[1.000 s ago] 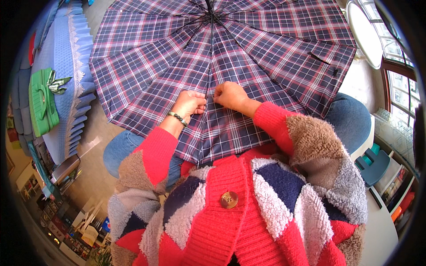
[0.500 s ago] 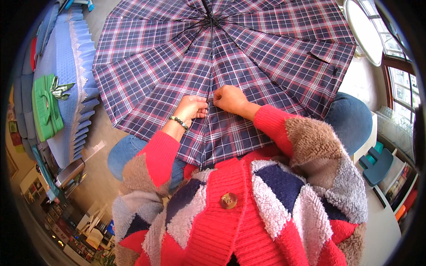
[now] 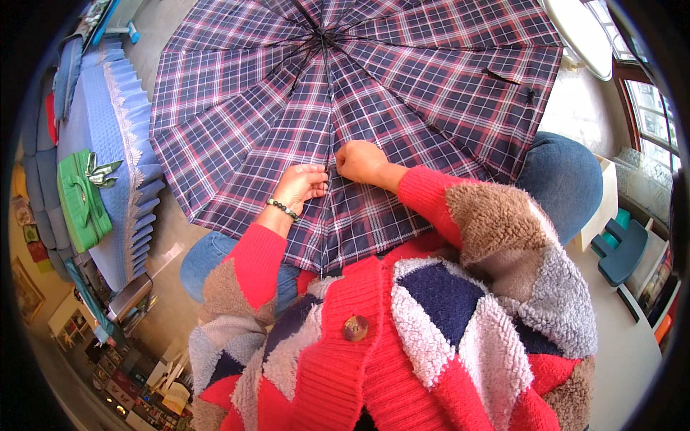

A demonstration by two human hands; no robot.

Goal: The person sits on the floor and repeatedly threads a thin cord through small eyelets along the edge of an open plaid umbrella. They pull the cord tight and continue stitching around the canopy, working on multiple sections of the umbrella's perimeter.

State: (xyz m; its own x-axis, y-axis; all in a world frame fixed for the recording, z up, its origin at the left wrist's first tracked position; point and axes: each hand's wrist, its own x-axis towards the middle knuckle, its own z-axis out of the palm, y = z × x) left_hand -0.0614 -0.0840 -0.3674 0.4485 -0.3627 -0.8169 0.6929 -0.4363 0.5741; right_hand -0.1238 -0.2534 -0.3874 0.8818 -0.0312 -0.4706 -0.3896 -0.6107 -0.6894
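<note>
Plaid umbrella (image 3: pixel 359 93) rib runs away between both hands, right hand (image 3: pixel 361 161) pinching it, left hand (image 3: pixel 300 183) fingers curled beside.

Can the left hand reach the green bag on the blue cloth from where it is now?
Probably not without leaning. The left hand rests on the open plaid umbrella across the lap, and the green bag lies well off to the left on the blue cloth. Nothing blocks the way.

navy, red and white plaid umbrella (image 3: pixel 374 93), red cardigan (image 3: pixel 402 345) (brown, navy, grey patches), green bag (image 3: pixel 83 201)
</note>
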